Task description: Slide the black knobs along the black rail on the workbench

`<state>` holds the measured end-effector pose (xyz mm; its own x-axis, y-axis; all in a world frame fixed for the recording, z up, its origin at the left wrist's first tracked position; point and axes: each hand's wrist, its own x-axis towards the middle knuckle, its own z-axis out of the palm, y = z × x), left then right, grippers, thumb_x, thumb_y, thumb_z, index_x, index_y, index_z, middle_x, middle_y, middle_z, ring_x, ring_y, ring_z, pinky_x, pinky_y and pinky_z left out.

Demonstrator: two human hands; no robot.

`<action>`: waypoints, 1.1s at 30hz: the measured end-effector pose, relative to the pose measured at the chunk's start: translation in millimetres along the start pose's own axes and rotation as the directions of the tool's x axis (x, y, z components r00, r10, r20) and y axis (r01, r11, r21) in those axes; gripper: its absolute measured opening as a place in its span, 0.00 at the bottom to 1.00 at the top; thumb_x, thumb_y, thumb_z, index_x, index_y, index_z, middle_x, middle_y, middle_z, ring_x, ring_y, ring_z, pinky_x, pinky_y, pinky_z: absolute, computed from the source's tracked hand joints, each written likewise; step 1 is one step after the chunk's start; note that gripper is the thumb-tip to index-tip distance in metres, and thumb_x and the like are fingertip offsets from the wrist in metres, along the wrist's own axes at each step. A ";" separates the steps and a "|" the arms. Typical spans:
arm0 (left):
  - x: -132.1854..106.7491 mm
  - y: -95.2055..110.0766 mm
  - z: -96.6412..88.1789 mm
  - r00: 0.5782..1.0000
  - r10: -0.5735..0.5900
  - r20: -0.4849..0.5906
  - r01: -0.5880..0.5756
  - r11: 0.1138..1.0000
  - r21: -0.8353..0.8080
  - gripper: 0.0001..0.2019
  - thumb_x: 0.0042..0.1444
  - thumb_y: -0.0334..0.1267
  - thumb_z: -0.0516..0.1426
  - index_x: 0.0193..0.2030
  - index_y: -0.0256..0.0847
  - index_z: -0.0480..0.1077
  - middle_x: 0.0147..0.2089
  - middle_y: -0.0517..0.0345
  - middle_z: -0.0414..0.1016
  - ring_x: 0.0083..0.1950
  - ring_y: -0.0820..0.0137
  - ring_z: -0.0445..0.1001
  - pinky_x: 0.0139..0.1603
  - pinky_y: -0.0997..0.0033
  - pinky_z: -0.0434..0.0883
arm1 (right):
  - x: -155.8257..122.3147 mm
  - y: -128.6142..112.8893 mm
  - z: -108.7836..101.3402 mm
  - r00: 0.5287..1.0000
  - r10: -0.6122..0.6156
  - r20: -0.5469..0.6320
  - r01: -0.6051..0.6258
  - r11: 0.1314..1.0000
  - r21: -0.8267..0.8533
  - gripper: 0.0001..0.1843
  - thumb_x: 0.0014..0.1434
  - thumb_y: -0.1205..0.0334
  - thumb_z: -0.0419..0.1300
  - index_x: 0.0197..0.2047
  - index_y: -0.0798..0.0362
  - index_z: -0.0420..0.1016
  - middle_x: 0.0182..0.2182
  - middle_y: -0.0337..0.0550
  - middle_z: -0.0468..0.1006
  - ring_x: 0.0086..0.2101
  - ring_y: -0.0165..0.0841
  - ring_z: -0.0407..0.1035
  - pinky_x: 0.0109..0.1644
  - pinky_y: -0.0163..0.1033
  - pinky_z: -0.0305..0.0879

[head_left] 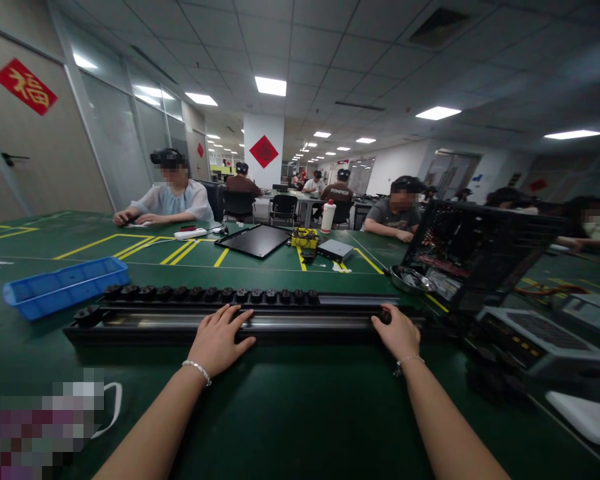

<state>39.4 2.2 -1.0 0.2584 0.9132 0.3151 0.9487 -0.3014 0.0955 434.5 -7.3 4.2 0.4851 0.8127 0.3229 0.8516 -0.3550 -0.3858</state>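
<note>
A long black track (305, 325) with a shiny metal channel lies across the table in front of me. My left hand (221, 341) rests on it near the middle, palm down, fingers spread. Toward the track's right end, my right hand (399, 331) has its thumb and fingers closed around a small black module (384, 316). Another black module (87, 315) sits at the track's left end. Directly behind runs a second track (357, 300), bearing a row of several black modules (241, 295) from its left end to past its middle.
Left stands a blue plastic bin (65, 288). To the right are an open computer case (485, 253), a metal bowl (411, 279) and a power supply unit (545, 340). A flat black panel (254, 240) and a white bottle (328, 217) lie farther back. Co-workers sit across the table.
</note>
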 end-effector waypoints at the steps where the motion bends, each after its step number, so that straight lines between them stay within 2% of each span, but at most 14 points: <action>1: 0.1 0.8 0.0 1.000 -0.013 -0.004 0.013 1.000 -0.011 0.27 0.51 0.55 0.48 0.58 0.55 0.58 0.61 0.56 0.60 0.63 0.59 0.52 0.57 0.54 0.52 | 0.3 0.5 -1.5 1.000 0.007 0.010 -0.007 1.000 0.001 0.23 0.50 0.51 0.51 0.49 0.48 0.65 0.45 0.44 0.72 0.47 0.42 0.63 0.48 0.47 0.56; 5: 0.0 5.6 1.5 0.996 -0.065 -0.055 0.064 0.998 -0.024 0.25 0.55 0.55 0.43 0.57 0.52 0.60 0.60 0.57 0.62 0.62 0.61 0.54 0.58 0.55 0.52 | 1.5 3.4 -3.9 1.000 -0.004 0.016 0.004 1.000 0.012 0.22 0.50 0.51 0.51 0.49 0.46 0.64 0.45 0.43 0.72 0.47 0.42 0.63 0.48 0.47 0.55; 11: -0.1 13.0 2.0 0.986 -0.092 -0.141 0.094 0.996 0.006 0.21 0.57 0.50 0.43 0.54 0.50 0.64 0.57 0.58 0.66 0.61 0.64 0.58 0.56 0.58 0.55 | 4.0 9.9 -0.2 0.999 -0.031 0.017 0.030 0.999 0.015 0.22 0.50 0.51 0.50 0.49 0.46 0.64 0.45 0.43 0.72 0.48 0.42 0.62 0.48 0.49 0.55; 18: 0.5 11.1 2.5 0.986 -0.102 -0.132 0.105 0.994 0.016 0.20 0.57 0.48 0.44 0.54 0.51 0.65 0.56 0.60 0.67 0.60 0.64 0.59 0.55 0.58 0.56 | 4.1 16.7 6.7 0.994 -0.092 -0.055 0.090 0.995 -0.032 0.23 0.50 0.50 0.50 0.48 0.49 0.65 0.48 0.45 0.69 0.50 0.41 0.60 0.55 0.50 0.47; 24: 1.2 10.1 3.6 0.985 -0.103 -0.135 0.106 0.994 0.017 0.20 0.56 0.48 0.45 0.54 0.52 0.65 0.55 0.59 0.68 0.59 0.63 0.60 0.55 0.58 0.56 | 3.9 15.8 6.2 0.996 -0.065 -0.053 0.064 0.998 -0.011 0.22 0.51 0.50 0.49 0.47 0.48 0.65 0.48 0.43 0.70 0.50 0.40 0.61 0.56 0.52 0.44; 33: 1.4 9.2 4.3 0.986 -0.099 -0.138 0.101 0.995 0.012 0.20 0.57 0.48 0.45 0.53 0.52 0.65 0.56 0.60 0.67 0.59 0.63 0.59 0.56 0.58 0.55 | 10.2 20.8 3.2 0.999 -0.044 0.000 0.044 0.999 0.008 0.20 0.50 0.52 0.51 0.48 0.46 0.64 0.45 0.40 0.72 0.47 0.40 0.64 0.54 0.49 0.50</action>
<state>49.2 1.8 -3.7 0.1358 0.8919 0.4313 0.9720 -0.2041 0.1160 456.5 -4.9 -3.3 0.4476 0.8272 0.3398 0.8703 -0.3155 -0.3782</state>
